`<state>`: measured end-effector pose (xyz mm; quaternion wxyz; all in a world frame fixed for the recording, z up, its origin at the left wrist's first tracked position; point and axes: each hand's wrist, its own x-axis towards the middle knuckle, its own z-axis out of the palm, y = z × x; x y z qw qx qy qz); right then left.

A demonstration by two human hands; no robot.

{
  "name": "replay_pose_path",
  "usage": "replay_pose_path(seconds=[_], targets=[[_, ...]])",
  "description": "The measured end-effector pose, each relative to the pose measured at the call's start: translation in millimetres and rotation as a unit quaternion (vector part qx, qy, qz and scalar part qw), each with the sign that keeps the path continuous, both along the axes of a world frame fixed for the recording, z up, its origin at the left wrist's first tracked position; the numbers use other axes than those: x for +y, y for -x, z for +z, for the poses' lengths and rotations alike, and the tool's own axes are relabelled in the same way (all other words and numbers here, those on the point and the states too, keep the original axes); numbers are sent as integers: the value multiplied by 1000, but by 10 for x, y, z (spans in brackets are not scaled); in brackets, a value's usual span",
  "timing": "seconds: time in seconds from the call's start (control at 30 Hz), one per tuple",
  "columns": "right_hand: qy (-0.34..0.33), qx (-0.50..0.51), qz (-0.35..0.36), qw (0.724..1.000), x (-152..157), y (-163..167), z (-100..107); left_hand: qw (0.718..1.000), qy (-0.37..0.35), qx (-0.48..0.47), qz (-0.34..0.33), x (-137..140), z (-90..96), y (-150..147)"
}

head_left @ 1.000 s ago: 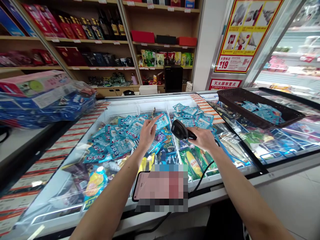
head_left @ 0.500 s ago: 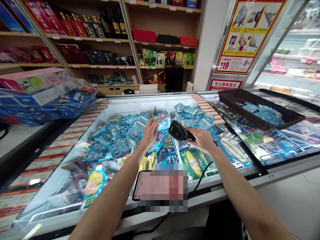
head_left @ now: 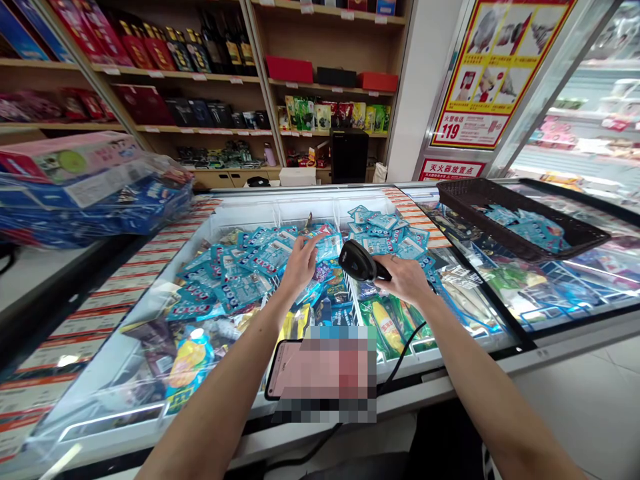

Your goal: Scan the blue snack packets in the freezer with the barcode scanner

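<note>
Right hand: I am closing my right hand [head_left: 403, 277] around the handle of a black scanner [head_left: 358, 261], the fingers wrapping it and the scanner's head pointing toward my other hand.
Left hand: I am holding my left hand [head_left: 299, 270] partly curled, the forefinger stretching onto a blue packet [head_left: 330, 247]; I cannot tell whether I am pinching it or only touching it.
Blue packet: it is lying just beyond my left fingertips, between that hand and the scanner.
Big pile: many more blue packets [head_left: 240, 267] are spreading to the left of my left hand, overlapping one another.
Small pile: other blue packets [head_left: 387, 227] are lying just beyond my right hand.
Brown tray: to the right of my right hand, a brown tray [head_left: 583, 247] is resting on the freezer [head_left: 500, 357], holding more blue packets.
Green bags: nearer me than my right hand, green bags [head_left: 387, 323] are standing in the freezer.
Phone: between my forearms, nearer me than both hands, a phone [head_left: 290, 367] is lying, a blurred patch hiding part of it.
Cable: a black cable [head_left: 406, 347] is curving below my right hand.
Boxes: well to the left of my left hand, plastic-wrapped boxes [head_left: 90, 200] are sitting stacked.
</note>
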<state>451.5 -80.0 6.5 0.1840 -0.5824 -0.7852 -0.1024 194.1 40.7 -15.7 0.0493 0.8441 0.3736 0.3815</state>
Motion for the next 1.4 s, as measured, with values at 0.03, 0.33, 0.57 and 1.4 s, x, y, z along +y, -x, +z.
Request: replay_pose_path(seconds=[0.03,0.33,0.57,1.4], targets=[[-3,1,-5,1000,-3,-4,3,1000,-1,-1,5,9,-11,4],[-49,28,-155,986,8,-111,11,980,-67,22,188,-72,15,-4],[-33,30,-215,976,25,-134,9,986,-61,139,66,-124,-18,-75],[-48,101,-157,981,-20,-254,56,972,-66,145,173,-65,-65,-25]])
